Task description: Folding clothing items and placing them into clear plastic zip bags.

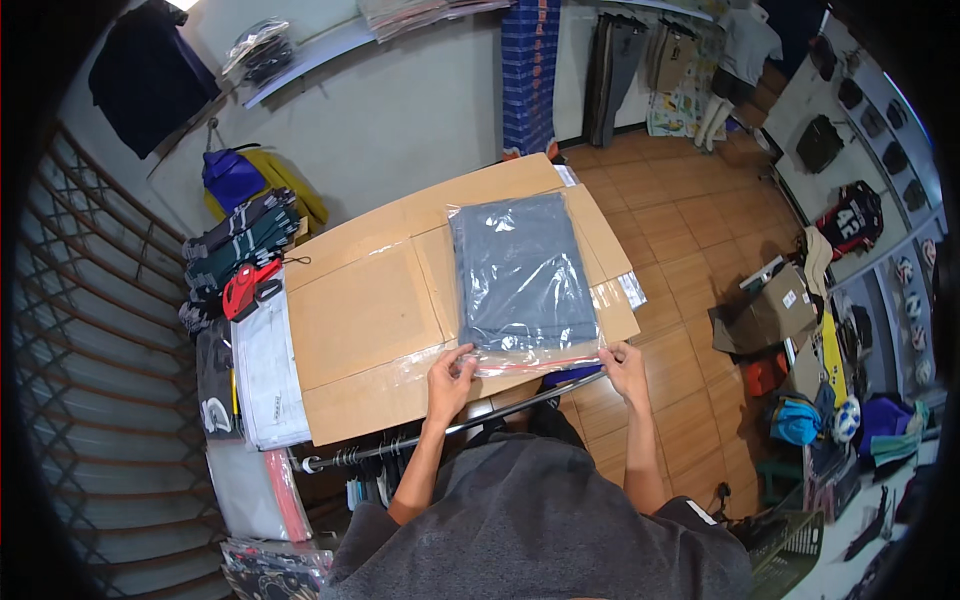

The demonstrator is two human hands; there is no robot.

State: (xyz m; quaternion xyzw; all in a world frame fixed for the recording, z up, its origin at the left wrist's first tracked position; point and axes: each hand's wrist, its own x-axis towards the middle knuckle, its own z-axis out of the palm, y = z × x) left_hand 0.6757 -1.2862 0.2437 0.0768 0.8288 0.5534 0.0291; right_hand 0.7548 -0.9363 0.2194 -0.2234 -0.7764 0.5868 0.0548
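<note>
A folded grey-blue garment (521, 270) lies inside a clear plastic bag (540, 363) on a flattened cardboard sheet (367, 315). The bag's mouth, with a red strip along it, faces me. My left hand (450, 379) pinches the bag's near left corner between thumb and fingers. At the near right corner, my right hand (624, 369) grips the plastic the same way. Light glints off the creased film over the garment.
Left of the cardboard are a red and black tape dispenser (251, 289), stacked folded garments (244, 232) and plastic packages (270, 367). A metal clothes rail (517, 411) runs along the near edge. An open cardboard box (765, 315) stands to the right on the tiled floor (690, 315).
</note>
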